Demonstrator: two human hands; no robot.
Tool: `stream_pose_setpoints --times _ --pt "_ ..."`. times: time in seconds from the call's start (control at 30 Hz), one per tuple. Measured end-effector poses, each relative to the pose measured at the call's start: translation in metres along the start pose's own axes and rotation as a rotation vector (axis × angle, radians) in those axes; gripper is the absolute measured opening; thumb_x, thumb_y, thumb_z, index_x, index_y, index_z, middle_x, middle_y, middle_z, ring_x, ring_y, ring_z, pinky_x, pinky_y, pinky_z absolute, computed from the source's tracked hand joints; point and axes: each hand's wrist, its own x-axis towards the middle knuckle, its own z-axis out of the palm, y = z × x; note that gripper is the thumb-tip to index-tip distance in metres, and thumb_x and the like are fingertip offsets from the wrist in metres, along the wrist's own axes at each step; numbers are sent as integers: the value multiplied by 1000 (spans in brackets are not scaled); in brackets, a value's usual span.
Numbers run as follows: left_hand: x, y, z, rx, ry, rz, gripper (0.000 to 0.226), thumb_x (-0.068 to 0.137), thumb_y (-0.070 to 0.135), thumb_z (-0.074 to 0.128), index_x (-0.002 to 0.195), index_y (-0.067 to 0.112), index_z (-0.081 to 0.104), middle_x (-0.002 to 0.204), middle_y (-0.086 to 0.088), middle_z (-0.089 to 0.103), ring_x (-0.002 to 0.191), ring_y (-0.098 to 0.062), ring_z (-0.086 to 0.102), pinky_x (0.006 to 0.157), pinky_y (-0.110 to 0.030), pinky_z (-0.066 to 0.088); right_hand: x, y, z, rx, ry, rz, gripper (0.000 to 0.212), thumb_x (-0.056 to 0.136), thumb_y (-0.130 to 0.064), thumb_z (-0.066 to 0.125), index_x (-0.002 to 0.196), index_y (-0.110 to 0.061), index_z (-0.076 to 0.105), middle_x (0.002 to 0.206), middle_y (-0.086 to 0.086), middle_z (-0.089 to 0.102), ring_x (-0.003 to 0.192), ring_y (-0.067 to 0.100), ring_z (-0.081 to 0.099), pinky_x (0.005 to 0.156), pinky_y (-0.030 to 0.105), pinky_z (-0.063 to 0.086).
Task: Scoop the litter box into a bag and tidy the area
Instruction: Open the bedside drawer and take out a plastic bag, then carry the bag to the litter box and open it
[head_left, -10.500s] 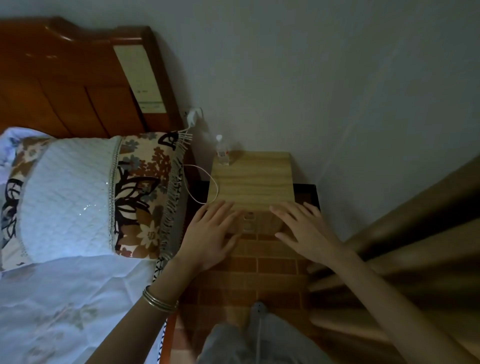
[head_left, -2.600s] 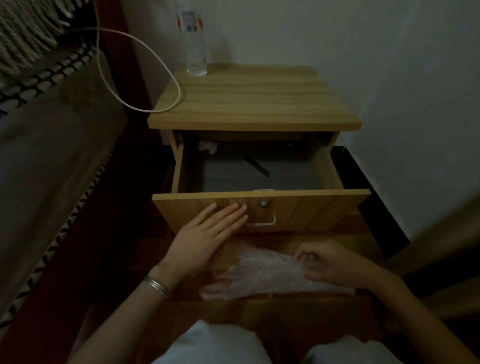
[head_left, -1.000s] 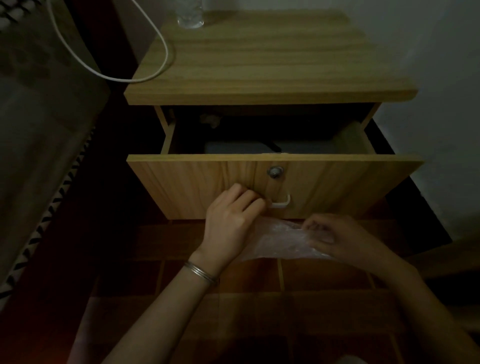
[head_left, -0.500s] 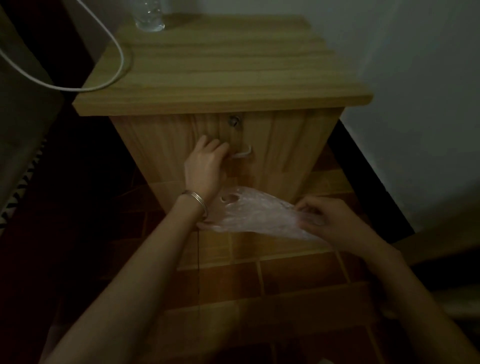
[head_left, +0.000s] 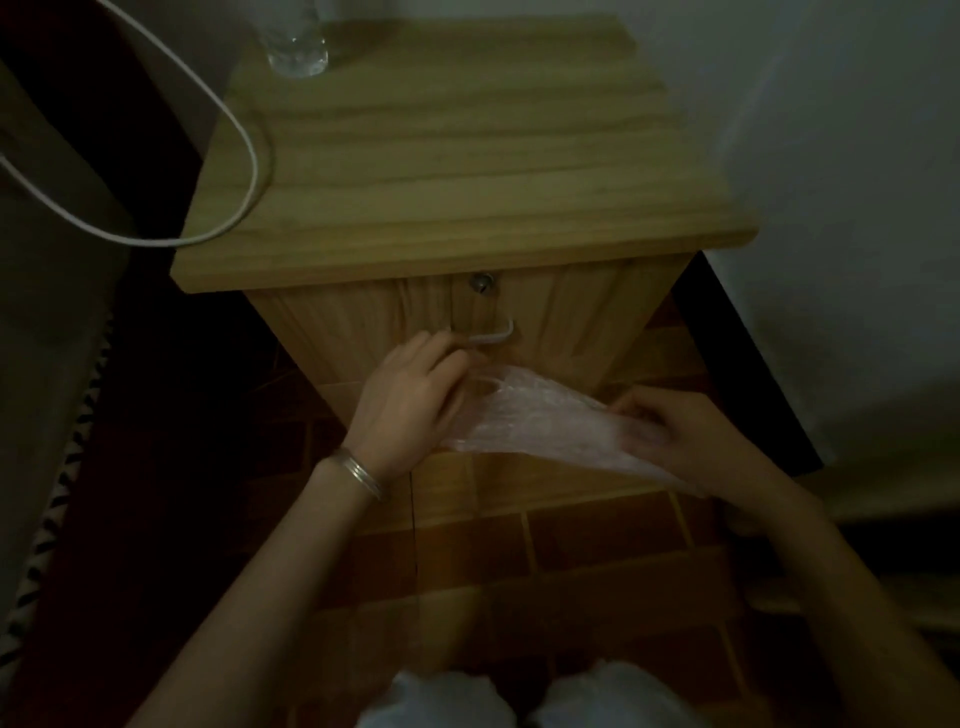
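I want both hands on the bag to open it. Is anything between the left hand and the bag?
Nothing visible does. The left hand is by the drawer handle, and the bag lies right beside its fingers, its other end pinched by the right hand. Whether they already touch is unclear.

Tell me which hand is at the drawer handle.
The left hand, with the bangles on its wrist; its fingers reach the handle. The right hand pinches the plastic bag, lower down.
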Motion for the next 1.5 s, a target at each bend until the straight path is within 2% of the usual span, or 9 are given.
stream_pose_setpoints --times 0.13,0.43,0.57,0.7,0.83,1.1,1.17,1.37,1.5 --pt "6 30 -45 -127 -72 56 8 88 20 46 96 19 47 98 3 50 82 -17 47 65 -33 45 -28 -35 -37 59 -73 79 12 86 -14 62 91 -24 62 85 -12 63 81 -1 58 71 10 43" --pt "77 92 -230 -208 -290 114 30 86 32 46 109 15 54 109 -4 59 89 -25 57 69 -37 49 -109 -179 -194 41 -45 202 7 89 -19 61 95 -18 63 87 -6 63 80 1 57 71 22 46" --pt "121 113 -321 -263 -313 172 31 85 33 48 111 15 53 109 -6 60 91 -24 57 72 -35 51 -146 -253 -259 34 35 260 9 87 -15 62 96 -14 63 89 -2 64 83 1 56 70 15 43" --pt "157 132 -395 -280 -332 278 34 86 37 48 115 19 52 111 0 58 94 -17 55 72 -26 45 -190 -320 -303 42 149 347 10 88 -17 60 96 -23 60 85 -17 59 80 -11 54 66 7 40" --pt "183 154 -452 -317 -379 427 33 89 36 50 116 18 55 112 0 57 95 -17 54 73 -29 49 -248 -379 -326 81 277 448 8 86 -19 62 92 -24 62 85 -11 64 81 -3 59 69 14 44" --pt "213 243 -522 -357 -426 793 38 88 37 45 112 14 62 109 -2 61 96 -12 53 80 -20 42 -403 -470 -308 121 600 679 26 71 -49 50 88 -32 59 79 -16 63 80 -12 56 64 6 39" --pt "208 276 -525 -356 -462 898 39 90 41 43 114 16 59 111 -1 60 100 -14 54 82 -28 48 -448 -489 -291 130 675 768 26 68 -52 49 86 -35 58 74 -21 61 76 -15 55 63 4 38" --pt "153 406 -533 -307 -510 1293 45 89 43 41 123 20 57 122 3 57 113 -16 53 90 -35 49 -583 -544 -214 156 864 1066 23 68 -42 48 85 -31 60 76 -16 61 75 -8 55 66 5 37" --pt "88 502 -540 -292 -512 1542 48 87 46 37 125 24 56 128 6 56 120 -14 49 97 -34 42 -667 -581 -148 238 981 1301 15 77 -12 63 91 -18 65 80 -19 58 74 0 55 67 3 37"
